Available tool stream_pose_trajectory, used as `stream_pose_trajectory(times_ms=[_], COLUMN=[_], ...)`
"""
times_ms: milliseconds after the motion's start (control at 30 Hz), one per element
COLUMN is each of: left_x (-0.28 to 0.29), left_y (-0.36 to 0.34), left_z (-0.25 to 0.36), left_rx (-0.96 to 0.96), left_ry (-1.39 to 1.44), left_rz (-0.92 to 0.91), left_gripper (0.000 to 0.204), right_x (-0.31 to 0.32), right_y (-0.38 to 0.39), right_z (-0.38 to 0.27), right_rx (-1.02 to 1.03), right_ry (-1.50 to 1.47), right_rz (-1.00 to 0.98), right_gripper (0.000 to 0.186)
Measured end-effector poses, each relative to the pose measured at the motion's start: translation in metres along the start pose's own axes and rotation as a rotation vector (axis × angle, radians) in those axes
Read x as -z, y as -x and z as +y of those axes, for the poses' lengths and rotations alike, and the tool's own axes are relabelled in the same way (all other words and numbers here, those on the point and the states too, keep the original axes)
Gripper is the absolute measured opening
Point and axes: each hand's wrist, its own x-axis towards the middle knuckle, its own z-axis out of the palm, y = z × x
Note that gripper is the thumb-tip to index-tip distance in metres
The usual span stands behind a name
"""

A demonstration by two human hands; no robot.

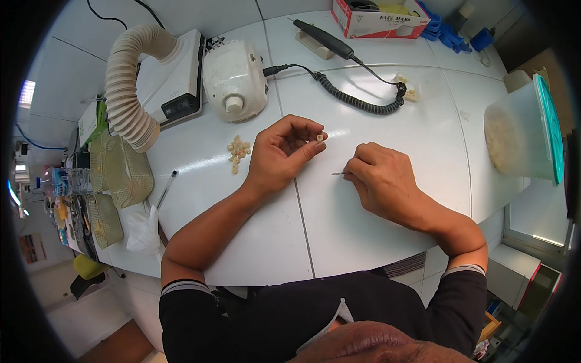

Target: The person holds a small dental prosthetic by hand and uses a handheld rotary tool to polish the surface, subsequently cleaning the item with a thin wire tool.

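A: Item one, left hand (279, 154)?
B: Raised just above the white tabletop (375, 230), palm turned up; thumb and forefinger pinched together on a small cream ring-shaped piece (320, 138), held at the fingertips near the middle of the tabletop; other fingers curled in.

A: Item two, right hand (381, 178)?
B: Resting knuckles-up on the tabletop, just right of the left hand; fingers closed tight on a thin metal pin (338, 173); the pin's tip pokes out to the left, below the ring piece and apart from it.

A: Loose stock?
B: A small heap of similar cream pieces (238, 151) lying on the tabletop, just left of the left hand; a pen (167, 188) further left, near the edge.

A: Equipment at the back?
B: A white domed motor unit (235, 80); a coiled black cable (357, 100) running from it to a black handpiece (322, 37) laid on a rest; a ribbed beige hose (124, 91) curving over a white box (175, 78) at the left.

A: Containers?
B: A cardboard box (375, 21) at the far edge; a clear tub with a teal lid (523, 130) at the right, lying on its side.
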Motion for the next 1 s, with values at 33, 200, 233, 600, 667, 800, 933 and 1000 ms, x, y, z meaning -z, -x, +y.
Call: stream_pose_trajectory(times_ms=[33, 200, 233, 600, 667, 800, 933, 1000], left_x=[0.001, 0.003, 0.002, 0.005, 0.005, -0.001, -0.001, 0.000], left_y=[0.001, 0.002, 0.001, 0.004, 0.005, 0.002, 0.004, 0.004], left_z=[-0.001, -0.007, -0.007, -0.009, -0.006, -0.002, -0.002, -0.003], left_rx=[-0.006, -0.050, -0.066, -0.086, -0.031, -0.024, -0.047, -0.064], left_ry=[0.013, 0.001, -0.016, -0.094, -0.121, -0.118, -0.113, -0.111], left_rz=[0.006, -0.006, -0.008, -0.012, -0.008, 0.009, 0.004, -0.010], left_gripper=[0.023, 0.024, 0.023, 0.023, 0.025, 0.027, 0.026, 0.026], right_x=[-0.002, -0.009, -0.011, 0.001, 0.004, 0.004, 0.002, 0.000], right_y=[0.000, 0.000, 0.000, 0.001, 0.000, -0.002, -0.006, -0.009], right_z=[-0.001, -0.003, -0.002, 0.000, 0.000, 0.002, 0.000, 0.002], right_rx=[0.044, 0.142, 0.148, 0.261, 0.259, 0.305, 0.333, 0.334], right_ry=[0.049, 0.166, 0.202, 0.336, 0.397, 0.416, 0.444, 0.441], right_rz=[0.016, 0.048, 0.055, 0.132, 0.106, 0.073, 0.073, 0.081], right_gripper=[0.010, 0.010, 0.009, 0.012, 0.017, 0.019, 0.021, 0.021])
